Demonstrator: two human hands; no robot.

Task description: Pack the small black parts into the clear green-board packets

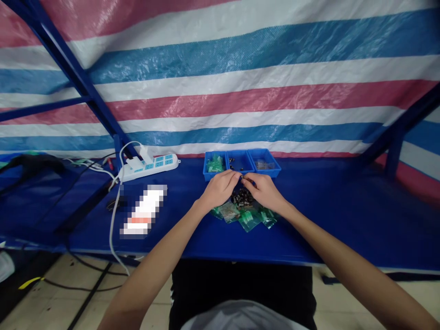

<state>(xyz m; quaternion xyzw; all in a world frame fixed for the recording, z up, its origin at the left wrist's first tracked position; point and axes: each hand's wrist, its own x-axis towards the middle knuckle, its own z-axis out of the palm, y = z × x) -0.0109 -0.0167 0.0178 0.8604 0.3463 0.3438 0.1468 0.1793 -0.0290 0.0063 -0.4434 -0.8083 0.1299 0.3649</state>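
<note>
My left hand (222,188) and my right hand (264,190) meet fingertip to fingertip over the table, both with fingers closed. Between them shows a small dark part with a metallic glint (242,178), too small to name. Just below lies a loose pile of small black and silvery cylindrical parts (242,198). Nearer to me are several little clear bags: one with pale thin pieces (229,211) and a green-tinted one (249,219). Beyond my hands stands a blue three-compartment tray (240,160), holding green packets (215,163), a few dark parts and clear bags (264,164).
A white power strip (151,166) with plugs in it lies at the back left, its white cable (113,224) hanging over the front edge. A blurred-out flat item (146,211) is on the blue table (330,206). Blue frame posts (99,110) and striped sheeting stand behind.
</note>
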